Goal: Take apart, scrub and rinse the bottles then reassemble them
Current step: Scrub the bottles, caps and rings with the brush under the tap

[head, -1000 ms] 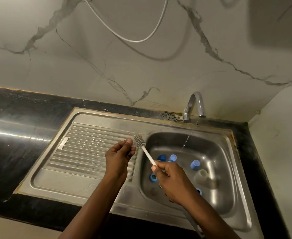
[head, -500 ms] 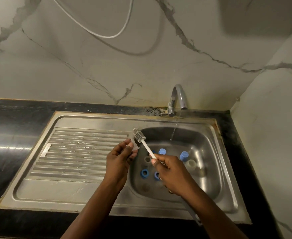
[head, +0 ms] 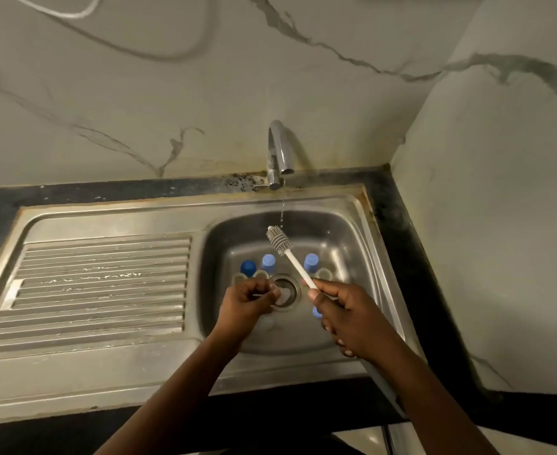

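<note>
My right hand [head: 346, 318] grips the white handle of a bottle brush [head: 288, 254], whose grey bristled head points up under a thin stream of water from the tap [head: 278, 152]. My left hand [head: 249, 300] is curled over the drain [head: 285, 292], pinching a small clear piece that I cannot identify. Several blue caps [head: 267, 262] and clear small bottle parts [head: 323, 274] lie on the floor of the steel sink basin [head: 346, 231].
A ribbed steel draining board [head: 99, 284] lies left of the basin. Black countertop [head: 398, 205] frames the sink, with marble walls behind and to the right. A white cable [head: 67, 13] hangs on the back wall.
Both hands moved right, from the draining board's edge to over the basin. The brush head now sits under the running water, away from my left hand.
</note>
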A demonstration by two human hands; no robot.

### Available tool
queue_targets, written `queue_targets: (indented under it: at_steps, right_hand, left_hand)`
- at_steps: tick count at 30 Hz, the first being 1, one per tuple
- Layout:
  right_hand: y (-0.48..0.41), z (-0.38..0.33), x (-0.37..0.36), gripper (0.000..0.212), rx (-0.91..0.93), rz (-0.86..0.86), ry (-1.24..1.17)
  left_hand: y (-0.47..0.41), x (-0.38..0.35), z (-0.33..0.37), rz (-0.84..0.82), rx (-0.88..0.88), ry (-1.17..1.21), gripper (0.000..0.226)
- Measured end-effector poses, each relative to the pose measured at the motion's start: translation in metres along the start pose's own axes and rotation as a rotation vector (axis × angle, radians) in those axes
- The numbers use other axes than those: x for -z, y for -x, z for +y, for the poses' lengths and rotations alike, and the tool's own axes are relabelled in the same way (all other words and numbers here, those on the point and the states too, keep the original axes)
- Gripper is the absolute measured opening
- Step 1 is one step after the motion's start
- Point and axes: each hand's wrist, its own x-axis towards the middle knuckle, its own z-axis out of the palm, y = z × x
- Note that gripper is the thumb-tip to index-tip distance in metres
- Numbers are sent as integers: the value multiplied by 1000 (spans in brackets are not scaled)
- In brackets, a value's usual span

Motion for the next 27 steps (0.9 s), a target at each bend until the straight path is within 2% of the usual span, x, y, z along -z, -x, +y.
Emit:
queue_targets:
  at_steps: [4,7,10,14,18,27]
  right_hand:
    - [0,17,22,24,-42,49,2]
    - [0,30,35,25,-75,35,-22]
    - [-1,44,48,26,-89,39,-18]
    - [-1,60,64,26,-63,40,-37]
    - [-2,72,75,37,-35,40,-30]
    - [-15,98,87,15,-33,122,25]
  left_hand:
    - [-22,-28,-27,-33,-26,-390,7]
    - [-36,-47,-44,-116,25,-525,18]
    - [-50,-59,-64,-210,73,-684,19]
    - [-66,-75,-85,-258,146,-743,21]
    - [-77,-89,-102,-287,192,-766,25]
    - [-92,-115,-129,-320,175,-847,24]
